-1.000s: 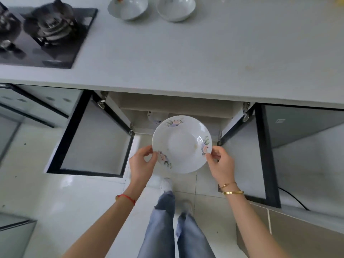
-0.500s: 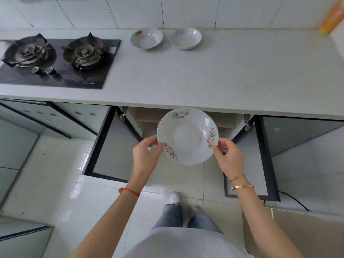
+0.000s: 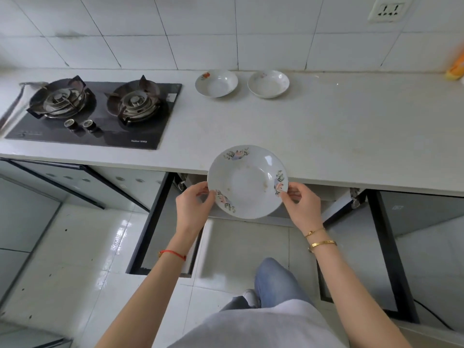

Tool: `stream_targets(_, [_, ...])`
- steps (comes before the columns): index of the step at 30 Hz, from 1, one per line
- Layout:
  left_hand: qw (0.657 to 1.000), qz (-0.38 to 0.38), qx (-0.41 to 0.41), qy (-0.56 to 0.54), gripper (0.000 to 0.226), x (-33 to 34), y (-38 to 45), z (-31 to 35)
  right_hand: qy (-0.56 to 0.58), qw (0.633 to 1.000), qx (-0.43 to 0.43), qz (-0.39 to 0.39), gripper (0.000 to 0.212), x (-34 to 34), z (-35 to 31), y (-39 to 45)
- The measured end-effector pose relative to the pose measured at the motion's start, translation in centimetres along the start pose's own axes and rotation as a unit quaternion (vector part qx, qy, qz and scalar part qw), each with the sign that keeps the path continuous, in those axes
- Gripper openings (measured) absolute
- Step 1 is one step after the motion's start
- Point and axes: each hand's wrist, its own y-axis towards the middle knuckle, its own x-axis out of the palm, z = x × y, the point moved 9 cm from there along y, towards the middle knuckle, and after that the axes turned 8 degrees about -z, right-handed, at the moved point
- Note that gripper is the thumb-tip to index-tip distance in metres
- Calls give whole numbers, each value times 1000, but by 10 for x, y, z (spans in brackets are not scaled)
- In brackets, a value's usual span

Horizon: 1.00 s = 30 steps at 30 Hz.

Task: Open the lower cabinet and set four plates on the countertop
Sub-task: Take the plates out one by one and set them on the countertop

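Head view: both forearms reach forward. The left hand [image 3: 191, 206] and right hand [image 3: 302, 205] pinch opposite rims of a flowered plate [image 3: 247, 181], thumbs on top, held level above the countertop [image 3: 351, 136] front edge. Behind it, two plates [image 3: 216, 83] sit near the wall; cabinet doors [image 3: 160, 222] below stand open.

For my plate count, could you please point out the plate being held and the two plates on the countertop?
held plate [image 3: 247, 183]: head view, its centre well
left countertop plate [image 3: 216, 83]: head view, its middle
right countertop plate [image 3: 268, 83]: head view, its middle
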Motion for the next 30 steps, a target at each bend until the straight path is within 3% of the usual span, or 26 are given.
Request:
stream_targets(18, [993, 80, -82, 21, 17, -19, 216, -34, -41, 995, -32, -82, 14, 72, -46, 263])
stream_targets(30, [990, 58, -129, 10, 15, -52, 300, -104, -78, 990, 16, -120, 18, 169, -43, 344])
